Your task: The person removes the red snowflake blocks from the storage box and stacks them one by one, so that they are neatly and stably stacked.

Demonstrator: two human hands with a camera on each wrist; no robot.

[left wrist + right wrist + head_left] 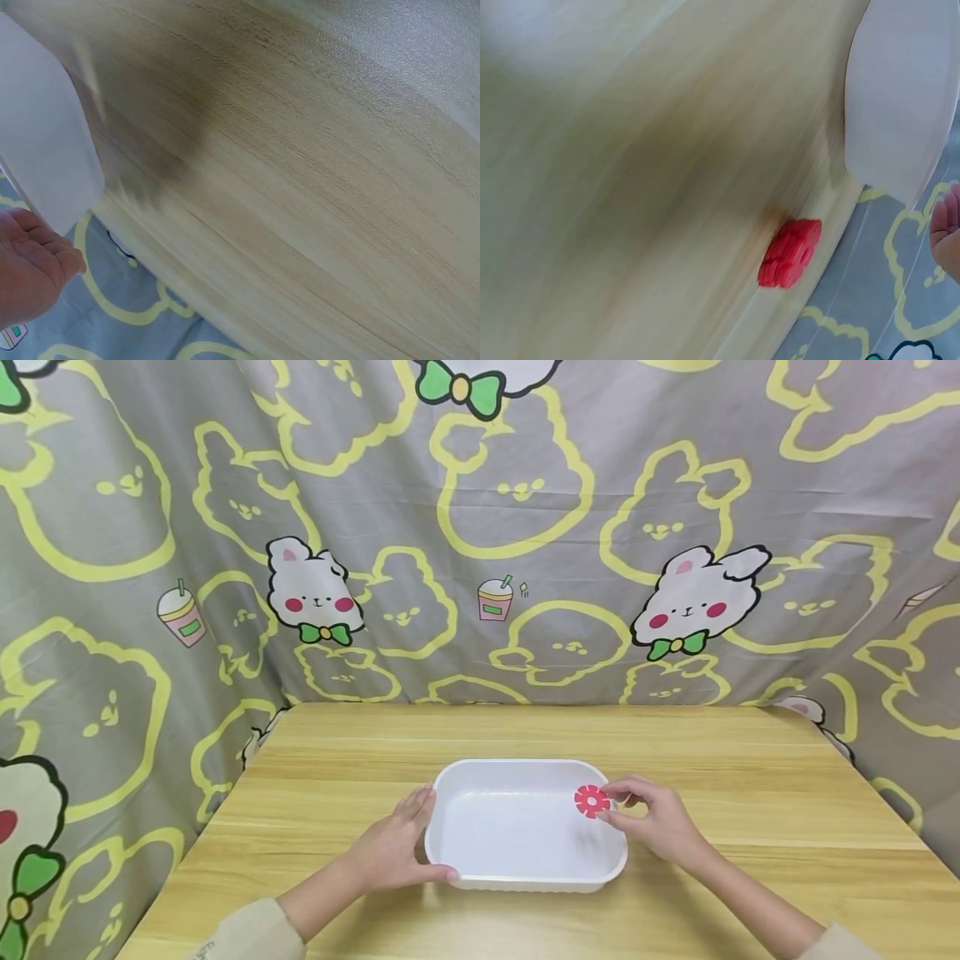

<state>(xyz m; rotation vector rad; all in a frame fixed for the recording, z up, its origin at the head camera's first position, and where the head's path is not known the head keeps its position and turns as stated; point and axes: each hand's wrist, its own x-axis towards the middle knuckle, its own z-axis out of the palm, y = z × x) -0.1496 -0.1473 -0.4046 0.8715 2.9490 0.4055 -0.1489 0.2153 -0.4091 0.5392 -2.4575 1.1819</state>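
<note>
In the head view a red notched disc (592, 802) with a hole in its middle is pinched between thumb and fingers of my right hand (656, 822). The disc is held over the right end of a white rectangular tray (525, 885). At the tray's left end my left hand (393, 847) rests with fingers along the outer side and thumb out at the near corner. In the right wrist view a red notched piece (790, 253), layered like several discs, shows against the wood near the table's edge. Parts of the tray (49, 124) appear in both wrist views.
The tray stands on a light wood-grain table (360, 735). Behind and to the sides hangs a grey curtain (465, 643) with yellow outlines and cartoon animals. Part of a hand (34, 262) shows at the left wrist view's edge, in front of the curtain.
</note>
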